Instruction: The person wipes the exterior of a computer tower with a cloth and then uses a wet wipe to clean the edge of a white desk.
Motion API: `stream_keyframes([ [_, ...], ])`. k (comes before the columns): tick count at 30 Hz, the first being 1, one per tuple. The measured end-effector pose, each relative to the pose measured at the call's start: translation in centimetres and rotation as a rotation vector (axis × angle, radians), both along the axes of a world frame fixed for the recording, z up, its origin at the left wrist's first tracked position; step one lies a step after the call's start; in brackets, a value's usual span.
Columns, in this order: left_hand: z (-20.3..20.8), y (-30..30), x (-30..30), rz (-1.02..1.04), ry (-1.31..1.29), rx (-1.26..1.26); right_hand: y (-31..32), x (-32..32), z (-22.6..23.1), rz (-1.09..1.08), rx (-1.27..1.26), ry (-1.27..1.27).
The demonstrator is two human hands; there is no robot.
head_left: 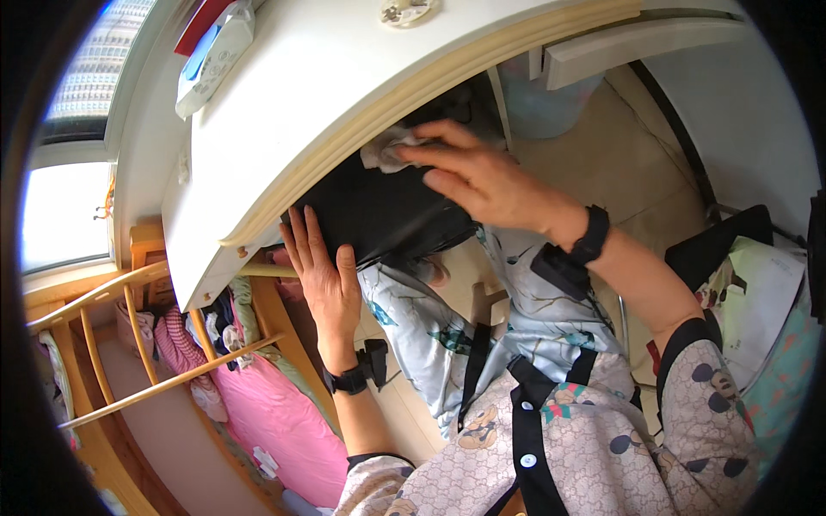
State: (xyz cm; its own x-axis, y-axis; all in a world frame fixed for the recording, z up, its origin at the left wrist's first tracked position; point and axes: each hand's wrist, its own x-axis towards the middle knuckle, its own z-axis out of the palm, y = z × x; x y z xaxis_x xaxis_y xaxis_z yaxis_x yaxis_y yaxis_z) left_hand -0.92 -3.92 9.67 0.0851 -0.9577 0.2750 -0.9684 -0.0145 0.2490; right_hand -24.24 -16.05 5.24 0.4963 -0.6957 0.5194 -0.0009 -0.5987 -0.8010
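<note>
Under the edge of the white desk lies a black item (344, 215) with a smooth, slightly shiny surface; its far part is hidden by the desk, and I cannot tell what kind of thing it is. My left hand (323, 279) rests with its fingers stretched out on the left end of this item. In my right hand (482, 176) is a crumpled whitish cloth or wipe (391, 151), pressed under the fingers against the far right part of the black surface. The right fingers are slightly smeared by motion.
The white desk top (284, 95) overhangs the black item, with a wipes pack (211, 64) on it. At left stands a wooden bed rail (172, 378) beside pink bedding (275, 413). A bag with papers (748, 292) is at right. A bluish bin-like thing (546, 99) stands behind.
</note>
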Motion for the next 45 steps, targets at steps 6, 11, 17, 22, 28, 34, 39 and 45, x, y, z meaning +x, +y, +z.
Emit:
stream_keyframes([
  [6,0.2,-0.6,-0.1,0.012,-0.026,0.056,-2.3,2.5,-0.3,0.050,0.059,-0.132],
  [11,0.7,-0.4,-0.1,0.000,-0.022,0.072,-3.0,0.8,-1.5,0.099,0.110,-0.146],
  [17,0.8,0.1,-0.4,-0.045,-0.087,0.087,-2.7,-3.8,-5.1,0.075,0.258,0.166],
  [22,0.9,0.2,0.0,-0.074,-0.075,0.116,-5.0,-2.7,-4.1,0.101,0.393,0.020],
  [28,1.7,0.3,0.8,-0.106,-0.050,0.175,-3.7,0.6,-5.4,0.264,0.311,-0.010],
  [34,1.7,0.4,1.0,-0.097,-0.090,0.160,-6.7,-1.2,-4.9,0.373,0.377,0.693],
  [39,2.0,0.5,0.8,-0.099,-0.100,0.159,-4.1,1.6,-5.6,0.122,0.181,-0.168],
  [45,1.7,0.3,0.7,-0.079,-0.062,0.158,-4.4,1.4,-7.4,0.179,0.178,0.146],
])
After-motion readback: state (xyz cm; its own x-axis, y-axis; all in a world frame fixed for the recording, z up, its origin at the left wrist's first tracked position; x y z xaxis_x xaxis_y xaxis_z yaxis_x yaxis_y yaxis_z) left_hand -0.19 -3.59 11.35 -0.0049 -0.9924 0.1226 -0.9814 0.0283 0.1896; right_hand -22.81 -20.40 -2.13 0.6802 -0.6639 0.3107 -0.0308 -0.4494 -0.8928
